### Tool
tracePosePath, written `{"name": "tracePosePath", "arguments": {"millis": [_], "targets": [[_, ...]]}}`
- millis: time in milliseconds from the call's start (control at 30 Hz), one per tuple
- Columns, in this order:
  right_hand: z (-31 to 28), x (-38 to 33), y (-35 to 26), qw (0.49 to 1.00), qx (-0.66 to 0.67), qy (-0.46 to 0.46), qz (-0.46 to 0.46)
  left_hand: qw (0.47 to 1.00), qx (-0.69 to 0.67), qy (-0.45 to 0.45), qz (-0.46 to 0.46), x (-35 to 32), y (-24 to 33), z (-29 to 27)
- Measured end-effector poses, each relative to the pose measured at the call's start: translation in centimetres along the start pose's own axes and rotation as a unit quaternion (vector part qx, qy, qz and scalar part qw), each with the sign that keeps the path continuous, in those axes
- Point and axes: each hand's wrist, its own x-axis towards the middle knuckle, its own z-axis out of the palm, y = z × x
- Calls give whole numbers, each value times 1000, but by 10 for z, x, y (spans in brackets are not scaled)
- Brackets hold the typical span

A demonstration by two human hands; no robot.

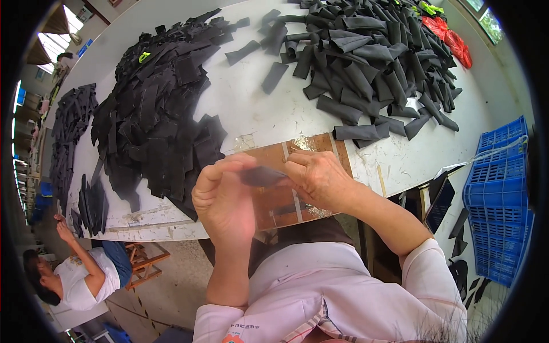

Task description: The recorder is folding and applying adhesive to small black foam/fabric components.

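Between my two hands, above the table's near edge, a small dark grey fabric piece (pixel 263 176) is stretched, slightly blurred. My left hand (pixel 224 191) pinches its left end with the fingertips, palm partly turned up. Its right end is in the closed fingers of my right hand (pixel 318 176). Beneath them lies a brown board (pixel 337 150) with strips of clear tape. To the left spreads a heap of flat black fabric pieces (pixel 154 108). At the far right is a heap of dark grey fabric tubes (pixel 366 74), a few lying loose near the board.
Blue plastic crates (pixel 496 200) are stacked at the right beside the white table (pixel 240 97). Red plastic bags (pixel 449 40) lie behind the tubes. A co-worker (pixel 86 274) sits at the lower left, near a wooden stool (pixel 146 263) and another row of black pieces (pixel 71 131).
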Motion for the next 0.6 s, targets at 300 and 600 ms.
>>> {"name": "tracePosePath", "arguments": {"millis": [300, 600], "targets": [[-7, 6, 3, 996, 68, 58, -19, 991, 88, 37, 96, 3, -9, 5], [-47, -67, 64, 844, -226, 360, 326, 912, 391, 124, -26, -26, -56, -76]]}}
